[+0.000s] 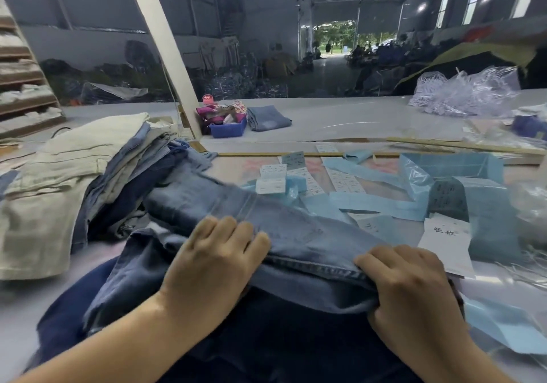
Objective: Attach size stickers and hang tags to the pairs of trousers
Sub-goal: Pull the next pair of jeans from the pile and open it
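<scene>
Lying nearest the camera, a faded blue denim pair of trousers is spread across the pale bench and serves as the landmark here. On its near left part the left hand rests with fingers curled over a fold of the cloth; on its near right edge the right hand has its grip clenched round the stitched hem, cloth bunched under the fingers. Beneath the trousers, a dark navy garment shows toward the camera. Left of the trousers sits a heap of folded cream and blue garments. Just right of them lies a white paper card with handwritten characters, and right of that a pale blue folded paper stack. Beyond the trousers, strips of light blue backing paper and white printed size stickers are scattered, some touching the denim's far edge. Farther back stands a small blue plastic bin holding pink items, with a folded grey-blue garment beside it. Far right of the trousers is a heap of clear plastic tag fasteners.
</scene>
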Demonstrator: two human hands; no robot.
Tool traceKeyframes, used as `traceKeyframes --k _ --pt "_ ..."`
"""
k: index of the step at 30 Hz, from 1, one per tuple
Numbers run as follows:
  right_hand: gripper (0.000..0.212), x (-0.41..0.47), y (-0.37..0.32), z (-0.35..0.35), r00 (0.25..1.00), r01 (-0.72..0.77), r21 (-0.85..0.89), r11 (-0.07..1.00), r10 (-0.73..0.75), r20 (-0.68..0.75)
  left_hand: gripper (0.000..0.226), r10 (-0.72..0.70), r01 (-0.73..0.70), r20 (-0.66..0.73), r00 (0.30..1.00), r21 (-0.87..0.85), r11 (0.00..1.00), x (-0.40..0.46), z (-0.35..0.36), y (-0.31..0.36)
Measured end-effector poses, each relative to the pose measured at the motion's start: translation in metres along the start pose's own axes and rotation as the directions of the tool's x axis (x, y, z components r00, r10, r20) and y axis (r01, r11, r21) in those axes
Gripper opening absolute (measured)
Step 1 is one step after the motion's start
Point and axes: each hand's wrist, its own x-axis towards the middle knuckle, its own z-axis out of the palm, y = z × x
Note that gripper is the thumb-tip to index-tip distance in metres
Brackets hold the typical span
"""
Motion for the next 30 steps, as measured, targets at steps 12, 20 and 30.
traceKeyframes --k 12,20,30 --pt "0.028 -0.011 -0.019 -0.017 0.982 0.019 0.022 1.000 -0.023 0.189 0.061 -0.120 0.197 0.280 0.952 -0.267 0.943 -0.062 0.010 -0.014" --pt "0.132 0.026 -0.040 -0.022 0.490 0.108 0.083 0.991 -0.126 0.863 0.104 -0.432 0.666 0.610 0.664 -0.219 0.713 -0.082 0.003 -0.056" --pt "0.030 0.060 -0.146 0.032 0.876 0.174 0.404 0.898 -0.329 0.353 0.088 -0.243 0.711 0.728 0.642 -0.446 0.543 -0.076 0.005 -0.086"
